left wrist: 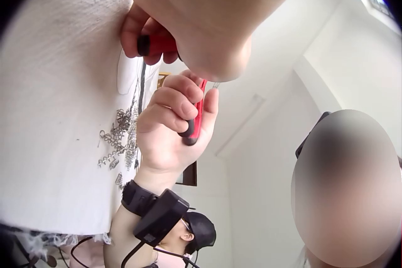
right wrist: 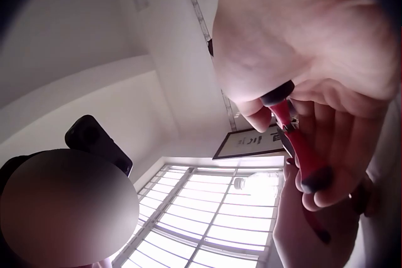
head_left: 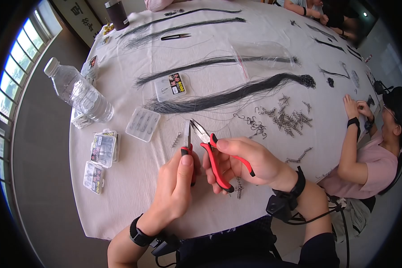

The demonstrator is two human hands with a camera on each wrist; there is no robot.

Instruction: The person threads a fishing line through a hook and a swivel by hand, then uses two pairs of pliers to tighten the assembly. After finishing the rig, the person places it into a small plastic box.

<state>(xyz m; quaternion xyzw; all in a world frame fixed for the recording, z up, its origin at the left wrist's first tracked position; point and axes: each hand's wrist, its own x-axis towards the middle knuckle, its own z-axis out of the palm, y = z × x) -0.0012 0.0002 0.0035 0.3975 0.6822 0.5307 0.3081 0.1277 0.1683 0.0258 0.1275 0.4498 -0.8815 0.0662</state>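
My left hand (head_left: 172,187) grips red-and-black pliers (head_left: 186,150), thumb along the handle and the slim tips pointing away from me. Beside it, my right hand (head_left: 254,161) holds a second pair of red-handled pliers (head_left: 216,169), its handles spread apart between thumb and fingers. The tips of both tools come close together over the tablecloth in the head view. Any small piece between those tips is too small to make out. In the left wrist view, the right hand's fingers curl round a red handle (left wrist: 198,114). The right wrist view shows black-ended handles (right wrist: 308,161) across the palm.
Small metal coils (head_left: 290,120) and hooks (head_left: 254,127) lie scattered at right. Dark strand bundles (head_left: 236,96) stretch across the white tablecloth (head_left: 120,192). A clear hook box (head_left: 143,124), more boxes (head_left: 103,149) and a water bottle (head_left: 78,91) stand left. Another person (head_left: 366,165) sits right.
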